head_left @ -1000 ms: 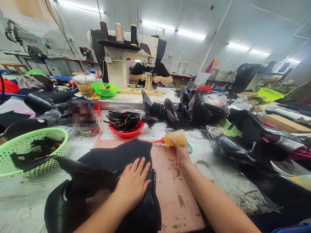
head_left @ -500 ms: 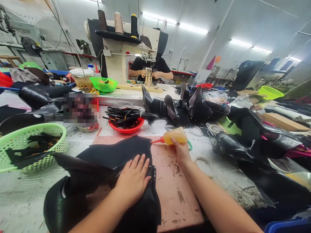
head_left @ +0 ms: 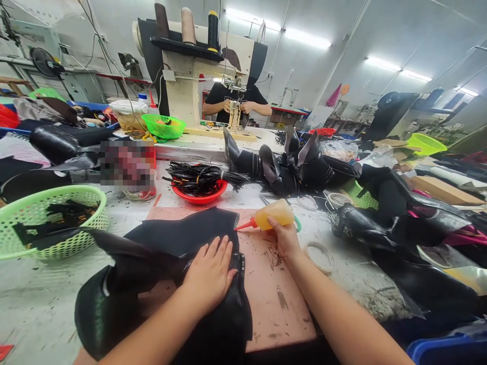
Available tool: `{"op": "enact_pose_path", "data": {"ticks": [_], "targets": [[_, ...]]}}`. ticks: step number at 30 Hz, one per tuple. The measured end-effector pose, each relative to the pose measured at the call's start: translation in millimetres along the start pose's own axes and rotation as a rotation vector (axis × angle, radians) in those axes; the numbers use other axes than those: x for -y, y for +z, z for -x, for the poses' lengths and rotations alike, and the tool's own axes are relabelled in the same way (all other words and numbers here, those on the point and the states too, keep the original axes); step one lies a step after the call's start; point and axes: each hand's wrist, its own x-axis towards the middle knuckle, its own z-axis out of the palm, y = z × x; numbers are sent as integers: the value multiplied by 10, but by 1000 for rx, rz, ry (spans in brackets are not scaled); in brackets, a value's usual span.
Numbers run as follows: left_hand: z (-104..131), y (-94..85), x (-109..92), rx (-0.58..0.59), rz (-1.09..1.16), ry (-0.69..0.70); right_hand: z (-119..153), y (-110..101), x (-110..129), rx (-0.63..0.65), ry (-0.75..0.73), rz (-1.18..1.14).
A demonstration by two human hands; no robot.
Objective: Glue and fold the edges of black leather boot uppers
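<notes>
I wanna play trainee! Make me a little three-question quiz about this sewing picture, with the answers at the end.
1. Pick one: what colour is the nozzle on the bottle?
A) blue
B) red
C) green

2. True or false: the left hand is holding the bottle.

3. Count them: how many spools stand on the black shelf?

Key:
1. B, red.
2. False. The right hand holds it; the left hand lies flat on a black piece.
3. Three.
</notes>
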Motion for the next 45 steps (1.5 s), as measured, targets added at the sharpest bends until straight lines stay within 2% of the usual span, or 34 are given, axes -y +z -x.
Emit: {"op": "enact_pose_path", "data": {"ticks": [7,15,25,34,45], "targets": [[-8,-45,-12,29,-4,5,116,-81,15,24,12,-10],[13,-18,-9,3,-2,18,287,-147,63,46,23,16],[-5,30,-2,-36,14,6,327,-142,164,110,74,40],[-4,-33,-29,-18,19,6,428,-171,228,162,12,100],[4,-43,-46,-11,-1,27,612,-303,149,108,73,78]]}}
